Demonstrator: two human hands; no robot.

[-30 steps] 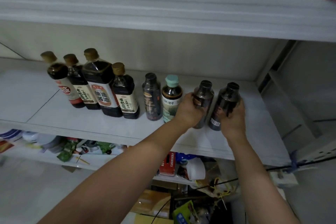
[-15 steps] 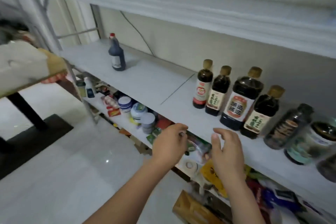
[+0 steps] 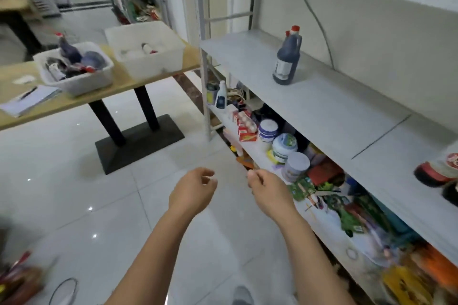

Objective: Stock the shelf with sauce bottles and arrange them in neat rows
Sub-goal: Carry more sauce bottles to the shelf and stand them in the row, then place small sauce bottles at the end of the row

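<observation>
Over the pale tiled floor (image 3: 74, 181), nearest the camera, the left hand (image 3: 192, 194) and right hand (image 3: 269, 193) hang loosely curled, grasping nothing. To their right, the grey shelf (image 3: 329, 111) carries one dark jug-shaped sauce bottle (image 3: 287, 58) with a red cap, standing upright, well apart from blurred bottle bases (image 3: 440, 172) at the frame's right edge. Farther left, a wooden table (image 3: 124, 82) bears two white bins: the nearer bin (image 3: 74, 67) holds more dark bottles.

It looked like a small shop's stockroom: white metal shelving (image 3: 322, 106) crowded with packaged goods (image 3: 322, 181), restocking bins (image 3: 74, 77) on a table (image 3: 124, 82), tiled floor (image 3: 74, 181)
</observation>
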